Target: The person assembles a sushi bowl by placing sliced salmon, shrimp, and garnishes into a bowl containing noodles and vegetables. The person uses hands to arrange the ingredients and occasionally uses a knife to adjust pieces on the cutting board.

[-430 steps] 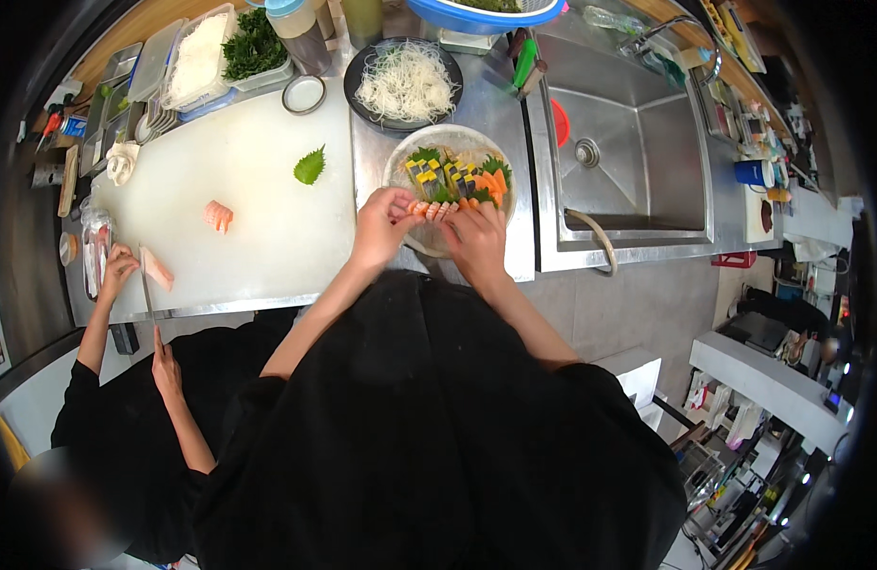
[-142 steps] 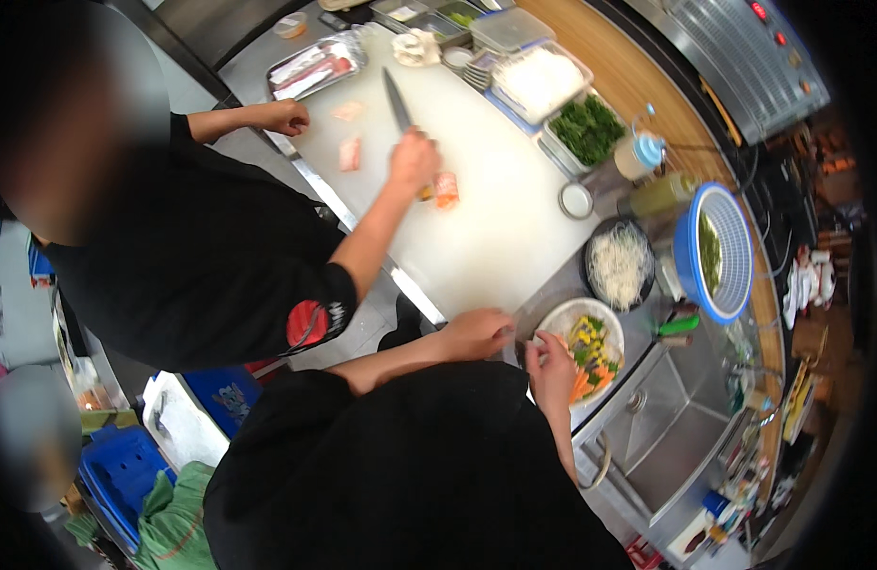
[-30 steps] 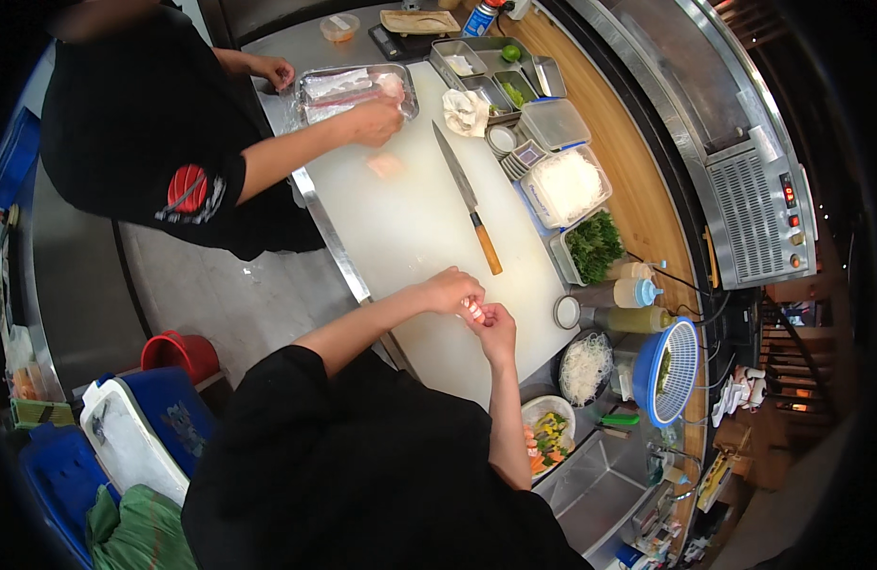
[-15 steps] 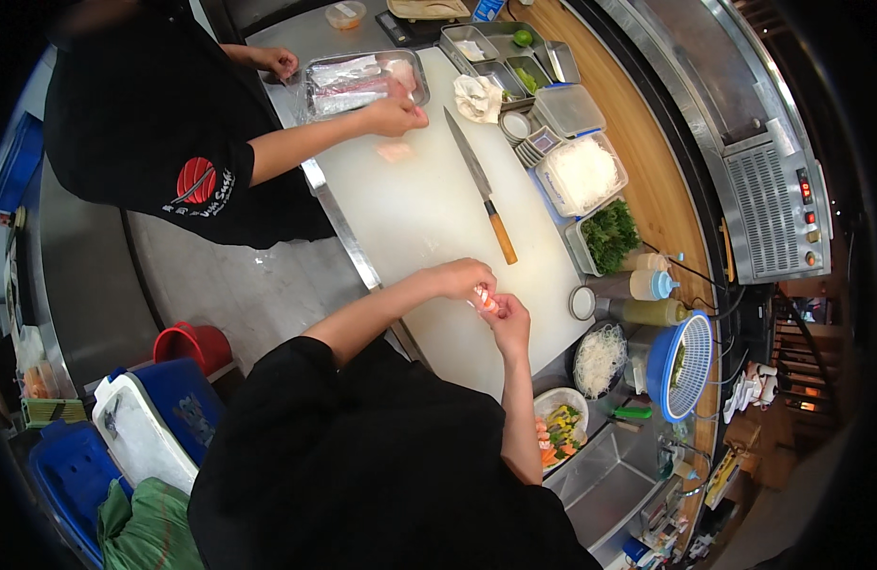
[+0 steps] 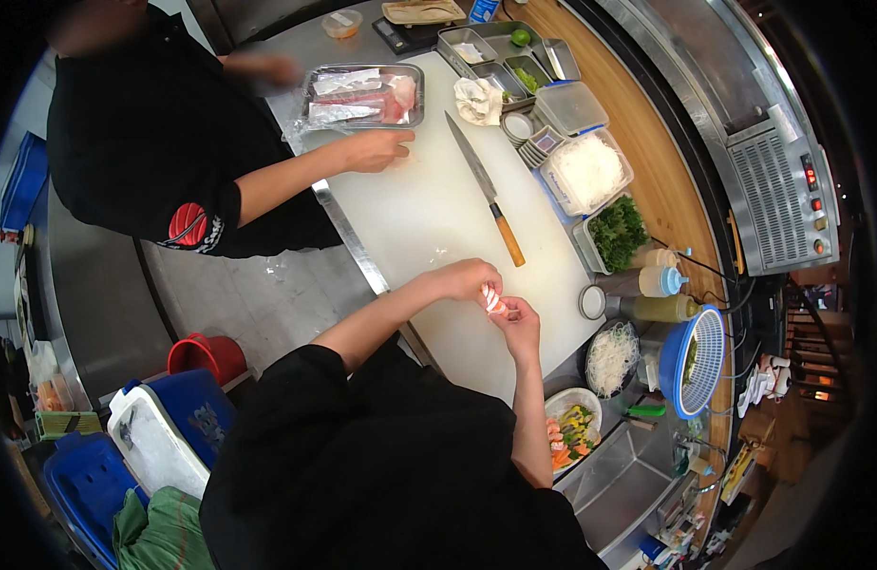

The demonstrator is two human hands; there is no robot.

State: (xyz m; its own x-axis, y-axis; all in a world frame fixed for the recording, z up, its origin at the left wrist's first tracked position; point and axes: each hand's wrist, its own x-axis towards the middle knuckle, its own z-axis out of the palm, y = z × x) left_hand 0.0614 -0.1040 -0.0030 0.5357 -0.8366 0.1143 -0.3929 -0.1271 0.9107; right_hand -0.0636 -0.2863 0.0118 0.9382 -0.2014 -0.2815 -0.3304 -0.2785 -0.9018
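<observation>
Over the white cutting board, my left hand and my right hand meet, fingers closed. Between them is a small orange-and-white striped piece of seafood, perhaps prawn or salmon; the fingers partly cover it. Beyond my hands, a knife with a wooden handle lies flat on the board, its handle end toward me.
At the far left a co-worker's hand is over the board by a tray of fish. Along the right stand a tub of white shreds, green herbs, squeeze bottles, a blue basket, a bowl of garnishes and a sink.
The co-worker's near hand has drawn back from the fish tray toward the board, and the other hand is blurred by motion. My hands stay together on the piece, which shows more.
</observation>
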